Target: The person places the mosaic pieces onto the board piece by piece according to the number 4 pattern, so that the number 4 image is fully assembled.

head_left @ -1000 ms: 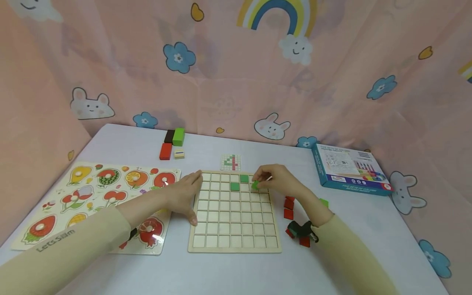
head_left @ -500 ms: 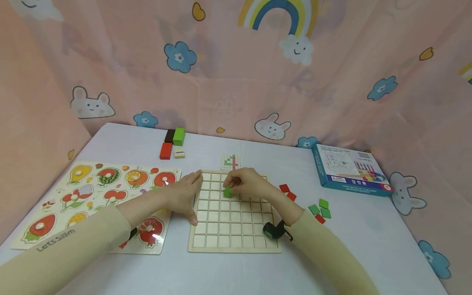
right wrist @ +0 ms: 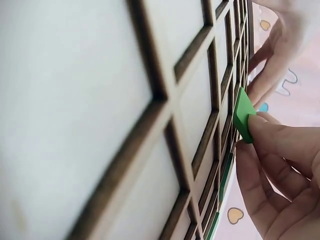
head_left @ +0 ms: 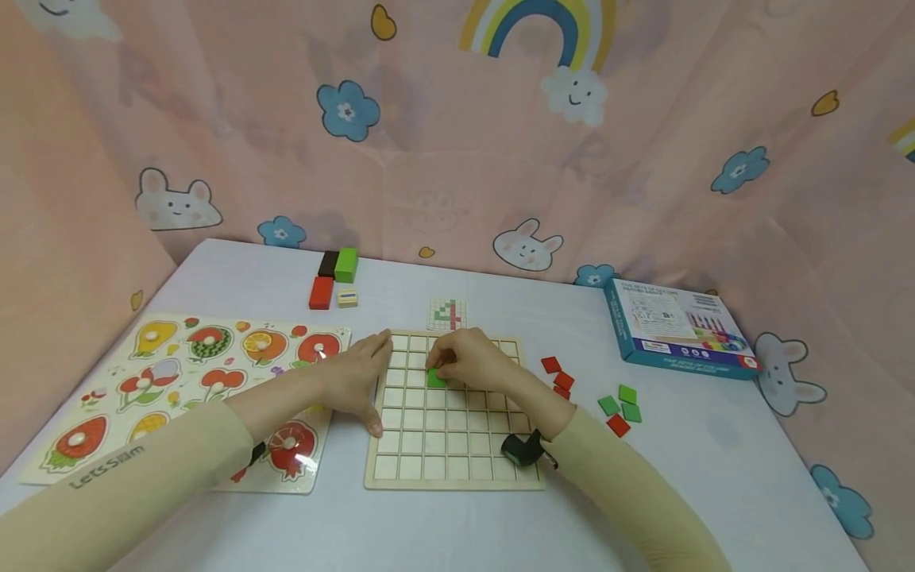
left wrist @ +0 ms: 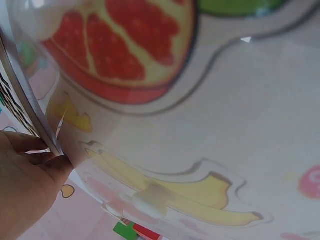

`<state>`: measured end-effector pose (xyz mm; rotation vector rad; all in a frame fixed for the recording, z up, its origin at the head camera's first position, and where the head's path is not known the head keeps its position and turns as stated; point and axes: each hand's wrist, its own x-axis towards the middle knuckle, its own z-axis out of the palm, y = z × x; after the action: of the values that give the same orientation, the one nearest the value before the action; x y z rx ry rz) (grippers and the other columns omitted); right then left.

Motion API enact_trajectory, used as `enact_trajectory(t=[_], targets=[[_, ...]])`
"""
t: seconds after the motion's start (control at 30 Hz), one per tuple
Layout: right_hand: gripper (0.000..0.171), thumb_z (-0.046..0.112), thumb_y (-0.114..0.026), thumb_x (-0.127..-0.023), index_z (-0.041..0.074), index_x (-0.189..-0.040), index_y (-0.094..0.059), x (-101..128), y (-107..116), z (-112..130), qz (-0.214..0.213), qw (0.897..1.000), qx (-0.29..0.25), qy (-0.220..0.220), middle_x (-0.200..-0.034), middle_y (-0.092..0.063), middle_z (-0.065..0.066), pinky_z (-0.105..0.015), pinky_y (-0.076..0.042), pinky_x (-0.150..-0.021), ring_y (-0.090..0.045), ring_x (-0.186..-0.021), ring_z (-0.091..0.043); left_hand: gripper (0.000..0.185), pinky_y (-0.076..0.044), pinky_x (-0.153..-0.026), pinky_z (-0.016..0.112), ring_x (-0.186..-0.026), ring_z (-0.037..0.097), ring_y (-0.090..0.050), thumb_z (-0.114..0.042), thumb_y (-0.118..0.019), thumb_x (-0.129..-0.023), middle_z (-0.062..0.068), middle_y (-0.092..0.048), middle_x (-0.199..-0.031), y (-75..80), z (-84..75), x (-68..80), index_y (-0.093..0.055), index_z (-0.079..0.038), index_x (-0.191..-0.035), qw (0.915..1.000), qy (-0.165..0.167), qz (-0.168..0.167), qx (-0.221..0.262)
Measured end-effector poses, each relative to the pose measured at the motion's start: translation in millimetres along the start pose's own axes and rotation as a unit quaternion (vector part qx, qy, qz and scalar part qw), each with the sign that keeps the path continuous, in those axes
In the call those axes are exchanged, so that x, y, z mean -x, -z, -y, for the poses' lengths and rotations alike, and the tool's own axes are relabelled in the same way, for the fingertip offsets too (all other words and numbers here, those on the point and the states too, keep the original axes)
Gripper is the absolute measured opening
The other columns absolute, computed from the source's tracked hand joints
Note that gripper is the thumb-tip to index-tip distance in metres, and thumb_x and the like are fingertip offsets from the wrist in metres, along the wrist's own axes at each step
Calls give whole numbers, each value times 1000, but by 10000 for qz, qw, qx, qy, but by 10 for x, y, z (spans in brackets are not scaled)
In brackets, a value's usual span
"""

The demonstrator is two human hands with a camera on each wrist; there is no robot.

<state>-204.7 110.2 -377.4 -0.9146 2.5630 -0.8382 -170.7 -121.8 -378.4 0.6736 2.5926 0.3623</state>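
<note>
A wooden grid board point(head_left: 457, 484) with square cells lies at the middle of the table. My right hand point(head_left: 472, 361) pinches a green square tile point(right wrist: 243, 115) between thumb and fingers over a cell of the third row, left of centre. The tile is tilted in the right wrist view. Two green tiles point(right wrist: 226, 175) sit in cells nearby; in the head view my hand hides them. My left hand point(head_left: 350, 377) rests with spread, fairly straight fingers along the board's left edge. Behind the board lies a small pattern card point(head_left: 447, 314) with green and red squares.
Loose red tiles point(head_left: 550, 365) and green tiles point(head_left: 627, 394) lie right of the board. A fruit puzzle board point(head_left: 179, 381) lies under my left forearm. Coloured blocks point(head_left: 321, 293) stand at the back left, a blue box point(head_left: 679, 326) at the back right.
My right hand has moved left across the board with the green tile, then slightly further left and lower onto a cell. The left hand has stayed in place.
</note>
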Motion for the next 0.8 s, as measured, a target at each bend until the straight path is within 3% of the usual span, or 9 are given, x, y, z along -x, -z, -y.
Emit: enact_trajectory(t=[0.43, 0.63, 0.8], targets=[[9, 8, -72, -88, 12, -95, -76, 46, 47, -13, -59, 9993, 360, 0, -93, -75, 0, -21, -54, -76, -64, -83, -7, 135, -25, -124, 55, -155, 42, -9, -55, -88, -62, 22, -3, -167, -20, 9, -12, -12, 4, -156, 10000, -67, 12, -3], [14, 7, -68, -91, 8, -103, -74, 275, 330, -176, -328, 9992, 149, -169, -99, -75, -5, -27, -54, -76, -64, -87, -13, 135, -23, -124, 56, -155, 43, -8, -55, -88, -62, 23, -2, -167, -15, 5, -16, -13, 5, -156, 9999, -105, 22, -31], [18, 12, -67, -92, 8, -109, -72, 591, 600, -455, -517, 9960, 279, -673, -103, -72, -7, -28, -54, -77, -62, -92, -18, 134, -22, -124, 56, -155, 43, -8, -53, -88, -62, 22, -2, -167, 2, -1, 6, -13, 5, -156, 10000, -60, 35, 9]])
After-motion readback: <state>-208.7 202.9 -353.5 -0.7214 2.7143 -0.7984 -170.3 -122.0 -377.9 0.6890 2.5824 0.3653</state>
